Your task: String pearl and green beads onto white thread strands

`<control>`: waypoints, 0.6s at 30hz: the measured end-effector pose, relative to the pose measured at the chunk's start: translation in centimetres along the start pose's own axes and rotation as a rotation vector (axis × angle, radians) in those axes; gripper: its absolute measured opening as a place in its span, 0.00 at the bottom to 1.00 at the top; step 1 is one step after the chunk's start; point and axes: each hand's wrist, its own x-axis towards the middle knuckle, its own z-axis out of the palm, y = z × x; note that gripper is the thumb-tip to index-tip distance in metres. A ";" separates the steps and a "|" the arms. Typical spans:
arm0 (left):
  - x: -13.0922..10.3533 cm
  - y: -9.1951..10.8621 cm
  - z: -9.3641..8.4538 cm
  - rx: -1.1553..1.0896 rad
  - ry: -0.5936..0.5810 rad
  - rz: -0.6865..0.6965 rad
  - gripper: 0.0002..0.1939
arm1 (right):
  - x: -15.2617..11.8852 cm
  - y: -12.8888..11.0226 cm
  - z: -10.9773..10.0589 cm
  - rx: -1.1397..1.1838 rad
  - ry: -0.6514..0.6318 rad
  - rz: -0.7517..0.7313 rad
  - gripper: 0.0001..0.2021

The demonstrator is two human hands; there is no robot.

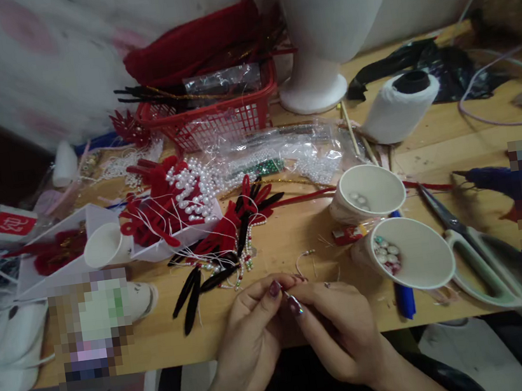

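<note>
Close together at the table's front edge, my left hand (253,334) and my right hand (340,326) meet fingertip to fingertip. Both are closed in a pinch. Something tiny and pale shows between the thumbs, too small to name. Just beyond the fingers lies a short beaded thread (305,255). To the right stand two paper cups: the nearer cup (420,251) holds several pearl-like beads (387,256), the farther cup (376,190) a few white ones. Left of my hands are black fuzzy strips (191,301) and red fuzzy pieces (218,236) with strung beads.
Scissors (462,227) and a blue glue gun (494,181) lie at the right. Behind are a thread spool (403,106), a white stand (314,89), bagged beads (319,165) and a red basket (222,120). A white tray (155,251) with pearl strands (195,185) sits left.
</note>
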 end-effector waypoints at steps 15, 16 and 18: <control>-0.6 0.5 -0.2 0.149 -0.021 0.094 0.13 | 0.1 -0.2 -0.1 0.026 -0.039 0.024 0.08; -0.6 0.6 -0.3 0.209 -0.022 0.152 0.12 | -0.1 -0.2 -0.1 0.038 -0.050 0.030 0.08; -0.7 0.7 -0.6 0.345 -0.036 0.268 0.12 | -0.8 0.3 0.0 0.048 -0.086 0.048 0.08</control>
